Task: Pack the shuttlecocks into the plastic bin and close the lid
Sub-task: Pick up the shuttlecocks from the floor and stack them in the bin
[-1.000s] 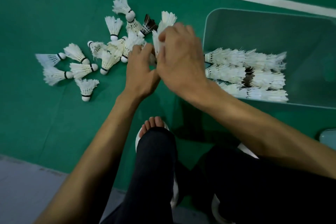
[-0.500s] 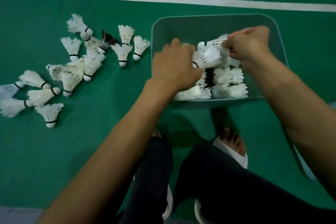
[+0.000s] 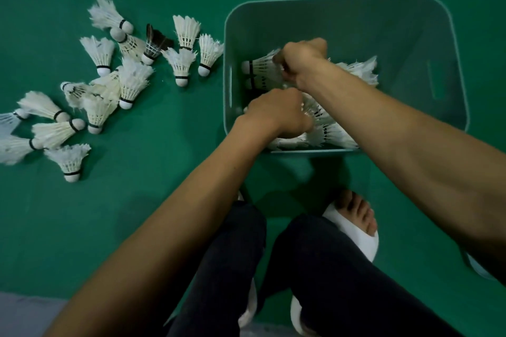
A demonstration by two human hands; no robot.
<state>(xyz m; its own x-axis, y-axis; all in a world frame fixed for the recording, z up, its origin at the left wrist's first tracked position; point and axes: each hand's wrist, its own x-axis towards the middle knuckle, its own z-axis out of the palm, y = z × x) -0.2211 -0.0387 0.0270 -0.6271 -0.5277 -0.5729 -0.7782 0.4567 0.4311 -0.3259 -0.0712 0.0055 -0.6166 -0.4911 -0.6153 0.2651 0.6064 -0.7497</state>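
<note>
Down inside the plastic bin (image 3: 410, 33), both hands are at work among the packed shuttlecocks (image 3: 336, 133), which lie on their sides in rows along the near wall. The task looks to be somewhere around its middle. A good share is in, but well over a dozen loose shuttlecocks (image 3: 131, 82), one dark-feathered shuttlecock (image 3: 154, 45) among them, lie scattered on the green floor (image 3: 137, 213) just left of the bin. No lid sits on the bin and I cannot make one out for certain, so the closing is all to come. The right hand (image 3: 304, 63) has its fingers curled round the feather skirt of the top shuttlecock (image 3: 260, 68), whose cork points at the left wall. The left hand (image 3: 276, 115) is nearer the front wall, its fingers (image 3: 301, 120) curled down into the feathers. Whether they pinch a shuttlecock is hidden, so I cannot tell.
</note>
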